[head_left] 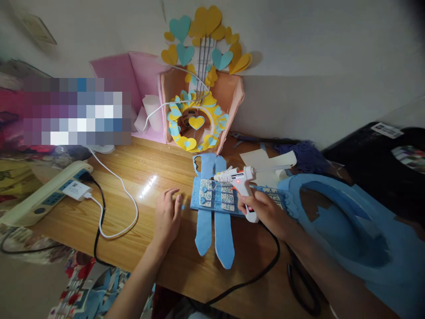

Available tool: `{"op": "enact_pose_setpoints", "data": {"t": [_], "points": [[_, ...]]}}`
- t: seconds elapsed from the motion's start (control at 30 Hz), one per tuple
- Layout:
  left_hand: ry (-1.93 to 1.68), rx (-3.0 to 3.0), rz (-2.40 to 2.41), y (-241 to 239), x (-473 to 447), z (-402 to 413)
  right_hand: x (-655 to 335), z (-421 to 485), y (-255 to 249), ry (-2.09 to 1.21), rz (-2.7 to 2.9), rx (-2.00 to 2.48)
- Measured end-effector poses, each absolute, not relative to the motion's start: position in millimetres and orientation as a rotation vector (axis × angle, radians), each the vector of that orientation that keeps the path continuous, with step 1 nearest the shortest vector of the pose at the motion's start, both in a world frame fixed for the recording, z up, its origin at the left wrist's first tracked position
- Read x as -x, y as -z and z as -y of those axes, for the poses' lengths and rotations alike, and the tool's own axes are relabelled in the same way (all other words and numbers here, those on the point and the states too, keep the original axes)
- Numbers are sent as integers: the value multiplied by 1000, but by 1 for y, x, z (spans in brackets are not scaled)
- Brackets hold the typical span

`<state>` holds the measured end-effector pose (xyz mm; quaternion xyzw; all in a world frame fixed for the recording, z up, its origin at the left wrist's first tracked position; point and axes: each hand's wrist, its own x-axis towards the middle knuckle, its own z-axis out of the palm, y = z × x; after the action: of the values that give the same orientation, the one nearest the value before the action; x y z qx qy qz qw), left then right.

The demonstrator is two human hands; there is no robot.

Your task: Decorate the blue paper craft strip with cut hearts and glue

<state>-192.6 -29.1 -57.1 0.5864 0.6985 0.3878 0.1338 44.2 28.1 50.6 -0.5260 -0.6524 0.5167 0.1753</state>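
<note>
My right hand [265, 210] is wrapped round the handle of a white glue gun [244, 179], whose red light is on. The gun's nozzle points left, over a blue foam piece [194, 201] decorated with white patterned squares [206, 193]. Two blue strips [224, 239] with pointed ends cross under this piece and reach toward me. To the left of it, my left hand [168, 212] rests on the table with fingers apart and nothing in them. A small blue scrap [183, 207] lies just beside its fingertips.
A power strip [20, 208] with a white charger and cables [137, 212] lies at left. Behind stand a paper-heart decoration [206, 22] and pink and orange boxes [146, 71]. A large blue foam ring [299, 184] sits at right; the gun's black cord [252, 280] runs toward the front edge.
</note>
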Motion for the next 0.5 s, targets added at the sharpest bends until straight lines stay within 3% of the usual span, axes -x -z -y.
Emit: {"op": "enact_pose_setpoints", "data": {"t": [0.5], "points": [[-1112, -1682, -2022, 58, 193, 30, -43, -27, -51, -1414, 1830, 1558]]}}
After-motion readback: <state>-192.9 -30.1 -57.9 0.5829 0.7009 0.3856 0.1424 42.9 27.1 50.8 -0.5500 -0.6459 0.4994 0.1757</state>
